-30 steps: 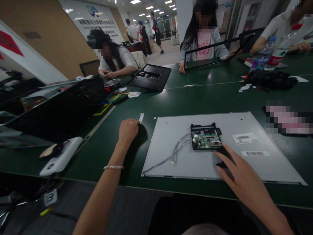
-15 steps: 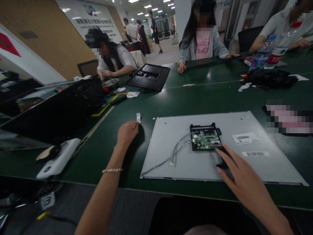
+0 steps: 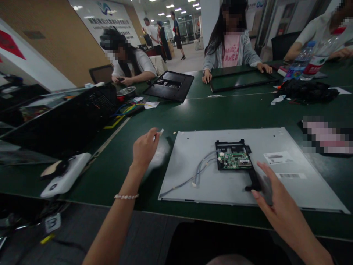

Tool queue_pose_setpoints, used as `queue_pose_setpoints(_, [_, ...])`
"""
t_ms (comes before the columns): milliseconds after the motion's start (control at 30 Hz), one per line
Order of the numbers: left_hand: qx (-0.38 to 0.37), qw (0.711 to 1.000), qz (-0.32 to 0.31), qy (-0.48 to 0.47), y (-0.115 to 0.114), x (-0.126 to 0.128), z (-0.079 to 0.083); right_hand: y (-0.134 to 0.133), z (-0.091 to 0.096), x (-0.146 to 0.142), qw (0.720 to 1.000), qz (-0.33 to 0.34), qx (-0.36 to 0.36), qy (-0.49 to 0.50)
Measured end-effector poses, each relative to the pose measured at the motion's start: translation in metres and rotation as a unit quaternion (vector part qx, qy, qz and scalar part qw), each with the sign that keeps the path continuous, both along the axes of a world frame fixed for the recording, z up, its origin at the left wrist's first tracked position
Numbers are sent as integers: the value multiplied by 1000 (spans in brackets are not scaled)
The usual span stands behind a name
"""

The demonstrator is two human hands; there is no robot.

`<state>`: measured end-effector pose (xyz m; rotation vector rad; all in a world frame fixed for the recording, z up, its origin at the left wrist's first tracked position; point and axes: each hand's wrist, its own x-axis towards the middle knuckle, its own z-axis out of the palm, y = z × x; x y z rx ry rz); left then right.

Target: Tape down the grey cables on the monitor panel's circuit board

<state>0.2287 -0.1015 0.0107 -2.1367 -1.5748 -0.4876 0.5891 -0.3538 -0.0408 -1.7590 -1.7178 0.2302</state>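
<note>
In the head view, one grey metal panel (image 3: 190, 152) lies flat on the green table (image 3: 176, 114), carrying one black bracket (image 3: 255, 179) with a green circuit board (image 3: 234, 161), thin grey cables (image 3: 180, 185) and two white labels (image 3: 278, 157). The left hand (image 3: 145, 150) pinches a small white strip (image 3: 161, 131) between its fingertips; the right hand's (image 3: 282, 197) thumb and fingers spread beside the bracket's foot. Two plastic bottles (image 3: 299, 62) stand beyond; the metal bowl's (image 3: 127, 91) contents are indistinct.

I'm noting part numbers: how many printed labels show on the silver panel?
2: upper label right of the circuit board, lower label nearer the right hand, which may hide others.
</note>
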Motion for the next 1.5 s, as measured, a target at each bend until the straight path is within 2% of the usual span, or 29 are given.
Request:
queue_pose_setpoints(133, [-5, 986, -150, 78, -51, 39, 16, -2, 10, -5, 1000, -4, 24, 14])
queue_pose_setpoints(267, [-8, 960, -273, 63, -113, 86, 22, 3, 17, -15, 998, 41, 43, 5])
queue_pose_setpoints(333, [-28, 955, -291, 56, -136, 106, 18, 9, 19, -21, 995, 70, 65, -2])
queue_pose_setpoints(433, [-39, 956, -289, 37, -156, 125, 6, 19, 20, -29, 991, 93, 97, -13])
queue_pose_setpoints(633, [-69, 964, -258, -10, -163, 134, -14, 29, 21, -41, 986, 101, 135, -10])
queue_pose_setpoints(767, [-117, 959, -235, -103, -166, 131, -17, 36, 21, -48, 981, 120, 154, -16])
queue_pose_setpoints(933, [-93, 962, -171, -191, -164, 122, -20, 48, 29, -60, 976, 146, 156, -41])
queue_pose_setpoints(1133, [-106, 970, -114, -187, -157, 123, -28, 55, 32, -74, 967, 198, 121, -100])
queue_pose_setpoints(1300, [-144, 968, -113, -171, -156, 127, -29, 53, 26, -79, 963, 221, 101, -119])
queue_pose_setpoints(1500, [-146, 971, -93, -167, -156, 130, -28, 50, 18, -79, 959, 244, 90, -111])
